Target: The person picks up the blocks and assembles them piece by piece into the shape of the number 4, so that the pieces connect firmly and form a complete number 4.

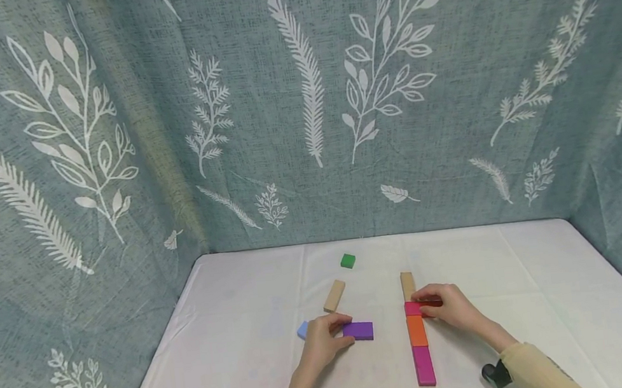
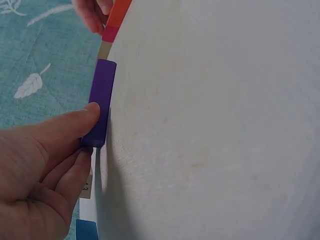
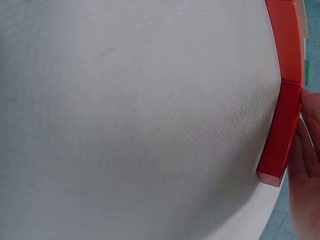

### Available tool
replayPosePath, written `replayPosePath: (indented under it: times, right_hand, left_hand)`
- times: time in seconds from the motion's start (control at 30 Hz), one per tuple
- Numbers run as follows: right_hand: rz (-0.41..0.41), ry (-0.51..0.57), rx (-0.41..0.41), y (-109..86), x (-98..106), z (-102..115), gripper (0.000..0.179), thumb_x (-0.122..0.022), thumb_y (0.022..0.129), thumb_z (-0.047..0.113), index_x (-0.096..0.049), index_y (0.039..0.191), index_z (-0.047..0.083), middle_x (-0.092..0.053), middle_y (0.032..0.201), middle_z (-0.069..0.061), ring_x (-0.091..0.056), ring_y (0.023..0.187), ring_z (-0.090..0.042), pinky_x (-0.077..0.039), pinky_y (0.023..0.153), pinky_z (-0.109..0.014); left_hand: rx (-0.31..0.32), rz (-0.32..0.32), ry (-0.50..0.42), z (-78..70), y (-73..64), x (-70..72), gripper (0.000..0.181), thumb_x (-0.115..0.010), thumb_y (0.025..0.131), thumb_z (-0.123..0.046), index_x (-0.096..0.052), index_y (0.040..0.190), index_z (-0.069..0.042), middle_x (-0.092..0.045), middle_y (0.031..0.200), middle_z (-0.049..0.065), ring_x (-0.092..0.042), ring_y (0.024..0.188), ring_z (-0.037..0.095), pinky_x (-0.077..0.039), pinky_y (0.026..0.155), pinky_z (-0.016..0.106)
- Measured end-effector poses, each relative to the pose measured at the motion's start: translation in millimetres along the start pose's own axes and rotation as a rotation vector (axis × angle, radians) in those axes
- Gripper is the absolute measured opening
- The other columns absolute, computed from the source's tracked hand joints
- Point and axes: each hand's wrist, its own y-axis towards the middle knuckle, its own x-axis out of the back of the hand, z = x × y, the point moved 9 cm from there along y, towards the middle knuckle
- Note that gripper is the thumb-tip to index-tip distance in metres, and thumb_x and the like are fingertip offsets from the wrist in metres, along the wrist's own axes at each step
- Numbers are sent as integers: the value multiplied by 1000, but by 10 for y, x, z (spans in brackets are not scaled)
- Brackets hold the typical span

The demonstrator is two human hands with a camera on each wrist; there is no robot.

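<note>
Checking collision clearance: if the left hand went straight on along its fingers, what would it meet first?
Probably the orange block, reached first by the purple block the left hand holds; height is unclear, so it might pass over.

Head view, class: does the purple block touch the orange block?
No: white tabletop shows between the purple block and the orange block.

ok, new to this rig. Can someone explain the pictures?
No machine: a person's bare left hand and right hand. The wide picture is from a camera on the head; the closer two are from cameras on each wrist. On the white table, a wooden block, pink block, orange block and magenta block form a row; a green block, blue block and second wooden block lie apart. The left hand pinches a purple block; the right hand holds a red block beside the row.
</note>
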Motion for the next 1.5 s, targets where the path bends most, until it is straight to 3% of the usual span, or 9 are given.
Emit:
replayPosePath:
  times: [0.43, 0.67, 1.2, 1.5]
  right_hand:
    - [9, 15, 0, -2, -10, -15, 29, -70, 82, 2, -68, 111, 3, -70, 107, -11, -65, 96, -24, -57, 82, -34]
    - [8, 9, 5, -7, -5, -11, 29, -70, 82, 3, -68, 111, 3, -70, 107, -11, -65, 96, -24, -57, 82, -33]
    - [1, 0, 16, -9, 3, 15, 29, -70, 82, 3, -68, 111, 3, -70, 106, -11, -65, 96, -24, -57, 83, -34]
    - [9, -1, 35, -2, 0, 27, 27, -68, 83, 2, -68, 110, 2, -70, 105, -11, -65, 95, -25, -57, 82, -30]
  left_hand:
    - [43, -25, -16, 17, -42, 27, 29, -77, 70, 3, -68, 98, 7, -71, 98, 21, -68, 98, 30, -55, 86, 30]
    - [45, -32, -23, -43, -14, 69, 30, -76, 73, 2, -69, 101, 5, -70, 103, 20, -66, 101, 34, -55, 86, 28]
    - [46, -59, -156, -441, 121, 217, 31, -76, 75, 1, -68, 105, 5, -69, 107, 21, -64, 107, 33, -53, 90, 27]
    - [-29, -60, -163, -738, 225, 273, 31, -77, 75, -1, -69, 105, 4, -70, 104, 18, -66, 105, 31, -53, 91, 30]
